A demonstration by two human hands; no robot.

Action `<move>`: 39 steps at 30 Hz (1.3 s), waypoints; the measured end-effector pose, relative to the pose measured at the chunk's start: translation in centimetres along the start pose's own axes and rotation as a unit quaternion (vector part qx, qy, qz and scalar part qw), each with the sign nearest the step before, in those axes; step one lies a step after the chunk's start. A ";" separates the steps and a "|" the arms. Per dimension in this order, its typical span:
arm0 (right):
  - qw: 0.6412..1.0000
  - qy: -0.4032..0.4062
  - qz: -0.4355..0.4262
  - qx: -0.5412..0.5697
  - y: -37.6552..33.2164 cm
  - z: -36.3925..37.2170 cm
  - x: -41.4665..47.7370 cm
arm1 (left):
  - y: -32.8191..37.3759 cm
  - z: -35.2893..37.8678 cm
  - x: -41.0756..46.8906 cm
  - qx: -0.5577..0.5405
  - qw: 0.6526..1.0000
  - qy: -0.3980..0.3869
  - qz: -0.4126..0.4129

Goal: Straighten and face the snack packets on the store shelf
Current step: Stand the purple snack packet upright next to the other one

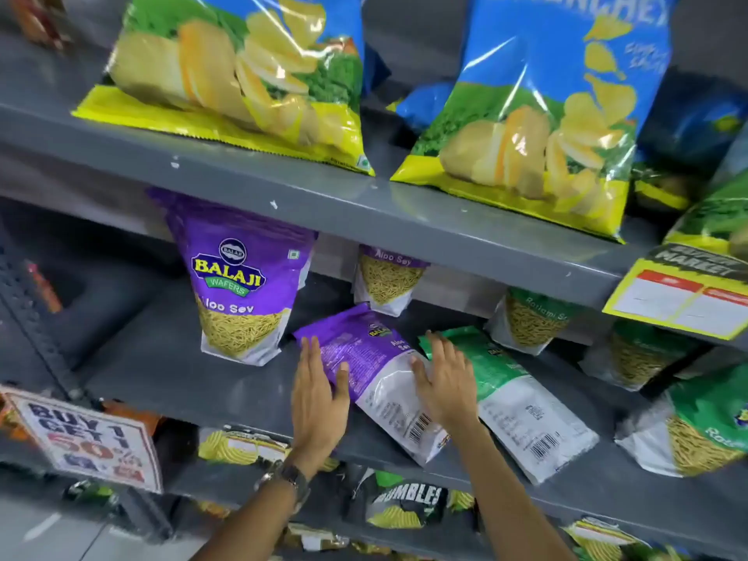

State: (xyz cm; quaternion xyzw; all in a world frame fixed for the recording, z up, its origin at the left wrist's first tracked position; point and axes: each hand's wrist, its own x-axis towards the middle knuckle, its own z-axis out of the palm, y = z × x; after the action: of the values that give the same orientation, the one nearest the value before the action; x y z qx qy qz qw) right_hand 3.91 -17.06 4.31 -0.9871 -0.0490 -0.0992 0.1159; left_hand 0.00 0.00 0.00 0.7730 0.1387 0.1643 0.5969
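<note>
The grey metal shelf [170, 358] carries the Aloo Sev and Ratlami Sev packets, beneath an upper shelf where two large blue-and-yellow chip bags [251, 74] stand.

On the middle shelf, one purple Aloo Sev packet [239, 285] stands upright, face out, to the left. Another stands further back [384, 277]. Between them and the front lip, a fallen purple packet [376, 374] lies flat with its printed back and barcode up. Its long axis runs diagonally, purple top toward the rear left, white bottom overhanging the front edge toward the right. Just beside it on the right, a fallen green packet [506, 394] lies at much the same slant, also back up.

The left hand [319, 394] rests against the purple packet's left edge, fingers [309, 350] straight and pressed together, thumb lying over the packet. The right hand [445, 378] lies flat across the packet's right side where it meets the green one, fingers [435, 344] loosely spread. Neither hand pinches anything.

So the purple packet sits between both palms, equally near each. The likely next move is to close on its long sides, tip its top up and turn the face forward.
</note>
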 end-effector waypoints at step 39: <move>0.748 -0.075 -0.006 0.660 2.3 -5.0 7.0 | 1.3 4.0 0.0 -0.131 0.985 0.068 0.093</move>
State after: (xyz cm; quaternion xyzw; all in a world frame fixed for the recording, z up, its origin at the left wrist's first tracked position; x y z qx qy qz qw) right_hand 10.07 -20.00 9.98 -0.6687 -0.1168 0.0314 0.7336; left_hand 1.70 -3.84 0.35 0.6845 0.0837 0.2884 0.6642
